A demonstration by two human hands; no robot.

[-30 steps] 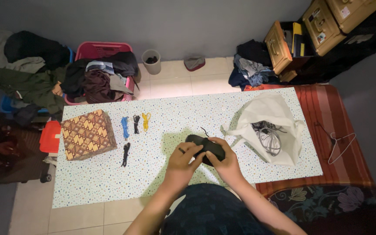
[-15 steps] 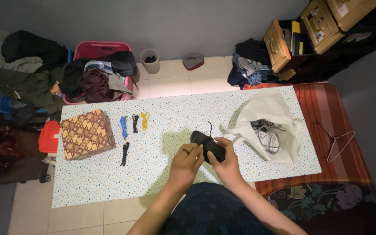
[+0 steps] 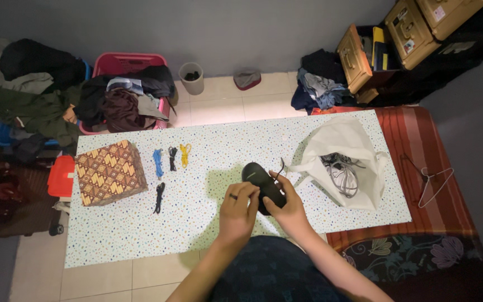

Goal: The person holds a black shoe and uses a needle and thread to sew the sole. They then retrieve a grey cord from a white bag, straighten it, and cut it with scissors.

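- Between the two hands, low over the near middle of the table, sits a black shoe, held just above the speckled cloth.
- Right hand is curled round the near end of the shoe, fingers pressed onto its side and thumb up against it.
- Left hand, with a dark ring on one finger, closes its fingertips on the shoe's near left edge; whether they pinch a lace or only the rim cannot be told.
- Long axis of the shoe runs slantwise, from the hands up and to the left, so the free rounded end points away from the person toward the far left; both hands share the near end, the right one wrapping more of it.
- A thin dark lace sticks up from the shoe beside the right hand.
- Just right of the shoe lies a white cloth bag, its mouth open, with a pale laced shoe inside.
- Well to the left lie four small lace bundles: blue, black, yellow, and another black one nearer the person.
- Farther left stands a patterned brown box.
- On the red striped mat to the right rests a wire hanger.
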